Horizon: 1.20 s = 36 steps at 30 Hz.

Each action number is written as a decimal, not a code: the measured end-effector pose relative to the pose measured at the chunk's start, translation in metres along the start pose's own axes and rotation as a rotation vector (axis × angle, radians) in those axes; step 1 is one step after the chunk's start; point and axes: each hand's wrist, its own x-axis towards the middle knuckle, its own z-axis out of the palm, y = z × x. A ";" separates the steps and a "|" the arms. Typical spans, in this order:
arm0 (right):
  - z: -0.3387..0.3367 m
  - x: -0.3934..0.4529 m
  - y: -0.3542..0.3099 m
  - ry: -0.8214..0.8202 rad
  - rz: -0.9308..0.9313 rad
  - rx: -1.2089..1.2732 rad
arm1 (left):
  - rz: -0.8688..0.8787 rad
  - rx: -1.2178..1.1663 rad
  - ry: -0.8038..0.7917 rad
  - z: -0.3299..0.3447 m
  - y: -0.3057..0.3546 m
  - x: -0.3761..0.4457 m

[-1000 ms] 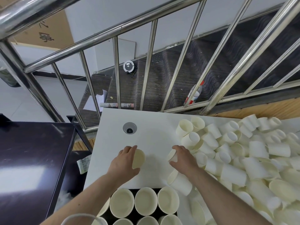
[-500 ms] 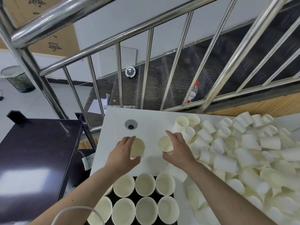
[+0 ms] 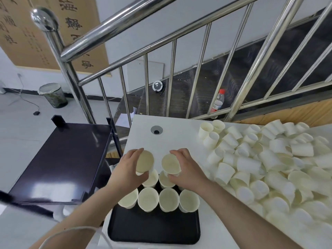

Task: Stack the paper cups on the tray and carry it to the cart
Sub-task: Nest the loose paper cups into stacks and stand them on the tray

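Cups (image 3: pixel 168 199), cream paper, stand upright on black tray (image 3: pixel 154 229).

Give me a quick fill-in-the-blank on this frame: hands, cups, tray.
1. Each hand holds one paper ____: the left hand and the right hand.
2. The upright cups stand on a ____ tray.
3. The loose pile of cups lies on the person's ____ side of the tray.
4. The bottle behind the railing has a ____ cap.

Missing words: cup; black; right; red
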 end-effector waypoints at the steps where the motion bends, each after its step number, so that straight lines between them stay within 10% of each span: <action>1: 0.004 -0.005 -0.005 -0.019 -0.014 0.008 | -0.015 0.003 0.003 -0.002 -0.003 -0.008; 36: 0.096 -0.018 -0.025 -0.326 -0.140 -0.255 | -0.173 0.209 -0.362 0.003 -0.051 -0.060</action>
